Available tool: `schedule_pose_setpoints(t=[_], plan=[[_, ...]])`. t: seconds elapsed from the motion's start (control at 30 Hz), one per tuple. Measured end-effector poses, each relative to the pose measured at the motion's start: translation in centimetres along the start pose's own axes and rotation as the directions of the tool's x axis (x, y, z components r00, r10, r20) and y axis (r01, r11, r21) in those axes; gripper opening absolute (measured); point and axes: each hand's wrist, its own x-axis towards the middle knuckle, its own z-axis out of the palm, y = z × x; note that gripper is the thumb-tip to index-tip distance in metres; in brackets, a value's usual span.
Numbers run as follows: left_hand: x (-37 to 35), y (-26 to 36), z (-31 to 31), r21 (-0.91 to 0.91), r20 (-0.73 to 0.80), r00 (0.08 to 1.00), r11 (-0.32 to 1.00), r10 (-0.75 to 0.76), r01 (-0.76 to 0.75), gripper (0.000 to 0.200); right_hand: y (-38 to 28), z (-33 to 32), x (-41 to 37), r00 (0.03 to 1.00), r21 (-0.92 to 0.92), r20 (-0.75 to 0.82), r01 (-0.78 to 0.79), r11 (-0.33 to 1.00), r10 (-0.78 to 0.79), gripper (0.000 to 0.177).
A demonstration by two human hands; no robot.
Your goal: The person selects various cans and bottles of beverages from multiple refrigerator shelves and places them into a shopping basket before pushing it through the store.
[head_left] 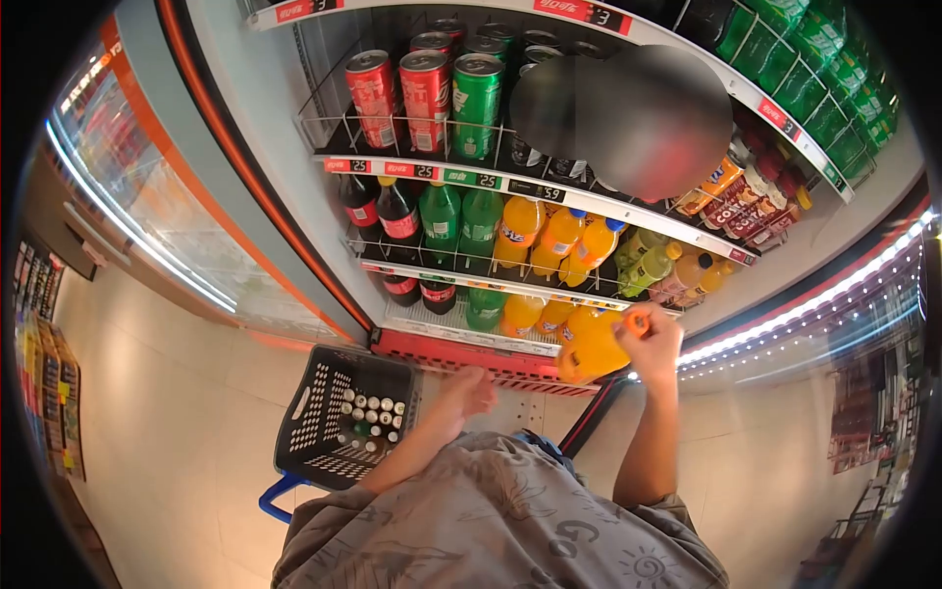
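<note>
My right hand [652, 346] is closed around the neck of a bottle of orange soda [595, 346], near its orange cap [638, 322]. The bottle hangs tilted in front of the lowest cooler shelf, its base toward the lower left. My left hand [469, 393] is held low between the basket and the bottle, fingers loosely bent and holding nothing visible. Beside my left forearm, a dark shopping basket [304, 417] with a blue handle [280, 499] stands on the floor, several cans or bottles with pale tops [371, 404] inside.
Ahead is an open cooler with wire-fronted shelves [530, 184]. Red cans [424, 98] and green cans [478, 103] stand above cola bottles [397, 208], green bottles [440, 216] and orange soda bottles [520, 231]. A red sill [422, 348] runs along the bottom. A glass door [186, 196] is at left.
</note>
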Motion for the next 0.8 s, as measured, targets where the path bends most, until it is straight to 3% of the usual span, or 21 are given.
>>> schedule_pose_setpoints(t=[0.07, 0.1, 0.17, 0.27, 0.37, 0.4, 0.47, 0.53, 0.67, 0.7, 0.8], plan=[[0.3, -0.6, 1.1, 0.181, -0.008, 0.997, 0.980, 0.080, -0.077, 0.040, -0.2, 2.0, -1.9, 0.997, 0.117, 0.069, -0.047, 0.992, 0.039, 0.018], [0.3, -0.8, 1.4, 0.424, 0.030, 0.973, 0.879, 0.229, -0.220, 0.047, -0.5, 3.1, -2.6, 0.993, 0.175, 0.105, -0.073, 0.982, 0.055, 0.019], [0.0, -0.9, 1.7, 0.786, 0.200, 0.869, 0.455, 0.453, -0.418, 0.063, -1.4, 4.7, -3.9, 0.981, 0.224, 0.190, -0.070, 0.972, 0.027, 0.022], [-1.9, 1.6, 2.7, 0.865, 0.400, 0.707, 0.013, 0.583, -0.501, 0.085, -3.1, 6.5, -4.6, 0.954, 0.271, 0.300, -0.079, 0.959, -0.006, 0.024], [-2.7, 2.5, 3.2, 0.887, 0.378, 0.773, 0.040, 0.510, -0.460, 0.092, -4.5, 7.9, -4.7, 0.917, 0.368, 0.399, -0.151, 0.917, -0.009, 0.025], [-2.7, 2.2, 3.0, 0.874, 0.329, 0.781, 0.142, 0.531, -0.465, 0.092, -4.8, 8.3, -4.8, 0.901, 0.407, 0.433, -0.189, 0.894, -0.007, 0.025], [-2.7, 1.3, 2.5, 0.815, 0.226, 0.803, 0.344, 0.551, -0.466, 0.093, -5.2, 9.2, -4.8, 0.889, 0.318, 0.455, -0.209, 0.925, 0.044, 0.026], [-2.9, 1.5, 2.1, 0.761, 0.205, 0.819, 0.438, 0.536, -0.478, 0.088, -5.4, 10.1, -4.6, 0.889, 0.326, 0.451, -0.243, 0.914, 0.075, 0.026], [-4.8, 1.5, 1.5, 0.535, 0.109, 0.930, 0.767, 0.352, -0.353, 0.080, -4.3, 11.9, -4.4, 0.890, 0.455, 0.450, -0.302, 0.838, 0.076, 0.028], [-4.9, 1.1, 0.7, 0.546, 0.186, 0.904, 0.724, 0.385, -0.420, 0.071, -4.1, 12.3, -4.5, 0.893, 0.481, 0.447, -0.291, 0.827, 0.054, 0.029], [-5.0, -0.5, 0.4, 0.160, 0.217, 0.939, 0.939, 0.267, -0.304, 0.070, -3.3, 14.0, -5.5, 0.913, 0.573, 0.405, -0.208, 0.793, -0.053, 0.040]])
